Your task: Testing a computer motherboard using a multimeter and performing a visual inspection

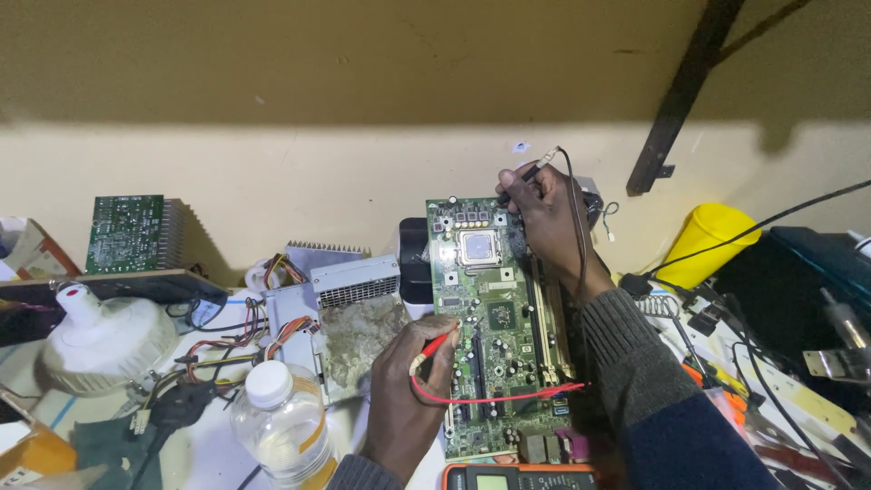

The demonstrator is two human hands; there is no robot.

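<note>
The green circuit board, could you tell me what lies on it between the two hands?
In the head view, between the left hand and right hand, the green circuit board carries a square silver processor socket and a smaller black chip.

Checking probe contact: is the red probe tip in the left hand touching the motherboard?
Cannot tell. In the head view the left hand hides the red probe tip at the motherboard edge.
</note>
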